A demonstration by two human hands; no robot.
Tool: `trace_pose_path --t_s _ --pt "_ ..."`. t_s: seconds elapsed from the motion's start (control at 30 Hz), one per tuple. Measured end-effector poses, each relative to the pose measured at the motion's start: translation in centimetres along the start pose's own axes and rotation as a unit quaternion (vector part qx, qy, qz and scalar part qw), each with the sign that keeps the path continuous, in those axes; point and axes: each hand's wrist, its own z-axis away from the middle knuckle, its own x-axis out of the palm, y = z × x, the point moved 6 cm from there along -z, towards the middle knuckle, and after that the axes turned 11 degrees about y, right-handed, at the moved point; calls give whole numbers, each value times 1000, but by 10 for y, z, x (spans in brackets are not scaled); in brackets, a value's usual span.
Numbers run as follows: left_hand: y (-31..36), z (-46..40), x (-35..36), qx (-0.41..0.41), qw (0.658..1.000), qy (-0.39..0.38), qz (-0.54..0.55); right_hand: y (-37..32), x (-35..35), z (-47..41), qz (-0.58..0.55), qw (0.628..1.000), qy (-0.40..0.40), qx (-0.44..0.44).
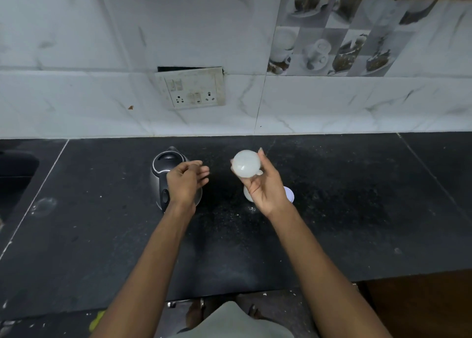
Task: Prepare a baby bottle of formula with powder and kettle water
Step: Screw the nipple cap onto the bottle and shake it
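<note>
My right hand (263, 187) is raised above the black counter (332, 197) and grips a translucent white baby bottle (246, 163), whose round end faces the camera. My left hand (186, 182) hovers over the steel and black electric kettle (163, 169), fingers loosely apart and holding nothing. The kettle stands upright with its lid closed. Under my right hand a small white container (288, 194) rests on the counter, mostly hidden by the hand.
A tiled wall with a switch and socket plate (191, 90) stands behind the counter. A dark sink (12, 174) lies at the far left. White powder specks dot the counter. The counter's front edge runs near my body.
</note>
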Motion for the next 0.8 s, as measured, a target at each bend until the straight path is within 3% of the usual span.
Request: trace_pose_path --t_s 0.1,0.33,0.43,0.5,0.6,0.8 --pt "0 1 3 7 1000 -10 -5 8 -5 -1 -96 992 42 65" --pt "-1 1 -1 2 1000 -7 -3 18 -24 -5 -98 986 80 111" --pt "-1 2 -2 -4 1000 -7 -3 8 -21 -5 -66 992 66 82" --pt "0 2 -3 -4 1000 -4 -1 -6 -17 -5 -102 992 54 53" --pt "0 1 -4 -2 1000 -3 -2 -17 -12 -6 -204 975 31 83" --pt "1 7 6 3 1000 -17 -5 -13 -14 -2 -248 960 -20 131"
